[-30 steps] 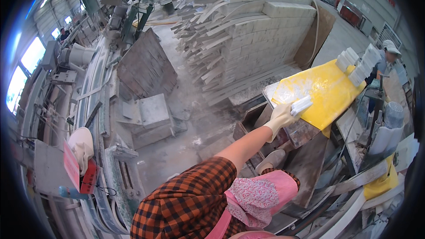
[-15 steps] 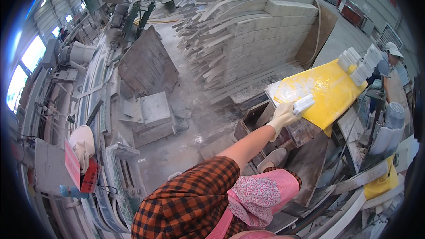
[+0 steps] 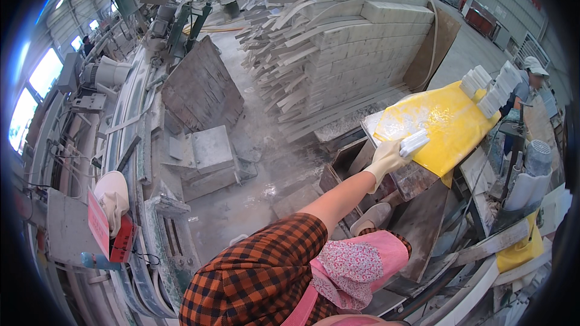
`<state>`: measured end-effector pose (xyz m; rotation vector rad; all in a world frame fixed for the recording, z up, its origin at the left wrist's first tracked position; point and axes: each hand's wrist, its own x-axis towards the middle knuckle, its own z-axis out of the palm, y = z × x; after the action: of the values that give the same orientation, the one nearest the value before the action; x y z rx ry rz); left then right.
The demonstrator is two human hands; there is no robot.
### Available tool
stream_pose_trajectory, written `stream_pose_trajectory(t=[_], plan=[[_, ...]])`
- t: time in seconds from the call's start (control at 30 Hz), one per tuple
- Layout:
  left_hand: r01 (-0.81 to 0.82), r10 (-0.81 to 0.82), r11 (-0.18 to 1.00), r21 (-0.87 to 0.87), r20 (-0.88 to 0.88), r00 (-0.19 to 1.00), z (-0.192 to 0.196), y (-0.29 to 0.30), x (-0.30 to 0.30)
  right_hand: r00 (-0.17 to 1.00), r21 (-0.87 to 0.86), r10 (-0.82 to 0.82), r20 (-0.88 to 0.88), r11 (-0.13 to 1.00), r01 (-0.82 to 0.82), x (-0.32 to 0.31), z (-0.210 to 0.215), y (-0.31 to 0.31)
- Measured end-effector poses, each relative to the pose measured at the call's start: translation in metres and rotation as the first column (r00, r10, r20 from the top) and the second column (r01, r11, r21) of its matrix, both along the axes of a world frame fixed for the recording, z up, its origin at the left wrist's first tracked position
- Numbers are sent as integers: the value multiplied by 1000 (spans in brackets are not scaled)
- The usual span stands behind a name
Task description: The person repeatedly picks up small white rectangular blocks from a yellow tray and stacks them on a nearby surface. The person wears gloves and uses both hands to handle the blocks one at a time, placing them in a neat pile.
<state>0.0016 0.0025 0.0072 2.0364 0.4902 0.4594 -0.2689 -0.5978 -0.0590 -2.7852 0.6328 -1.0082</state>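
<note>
My left hand [image 3: 388,158], in a cream glove, reaches out over the near edge of a yellow sheet [image 3: 450,111] that covers a work surface. Its fingers are closed round a small bundle of white stone strips [image 3: 414,143], which rests on or just above the wet sheet. At the far right corner of the sheet stand stacked white stone pieces [image 3: 499,89], apart from my hand. My right hand is out of view.
A tall stack of white stone slabs [image 3: 362,42] with jagged ends stands ahead. Machine rails [image 3: 124,139] run along the left, near a red box [image 3: 122,238]. At the right, a person in a white cap [image 3: 535,67] works by a grey motor [image 3: 537,156].
My left hand and the stone strips stay practically still. At the right, the co-worker has straightened a little and drawn an arm in.
</note>
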Motion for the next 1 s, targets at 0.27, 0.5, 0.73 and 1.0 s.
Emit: stream_pose_trajectory(t=[0.27, 0.5, 0.73, 1.0], plan=[[-3, 3, 1000, -7, 3, 1000, -1, 0, 1, 1000, -16, 28, 12, 999, -28, -2, 1, 5], [-22, 22, 1000, 0, 1, 1000, 7, -3, -4, 998, -32, 53, 22, 998, -52, -2, 0, 7], [-15, 15, 1000, 0, -8, 1000, 5, -2, -3, 996, -51, 80, 31, 996, -79, -2, -1, 8], [-8, 8, 1000, -1, -17, 1000, 10, -2, -7, 993, -72, 111, 43, 992, -107, -1, -2, 9]])
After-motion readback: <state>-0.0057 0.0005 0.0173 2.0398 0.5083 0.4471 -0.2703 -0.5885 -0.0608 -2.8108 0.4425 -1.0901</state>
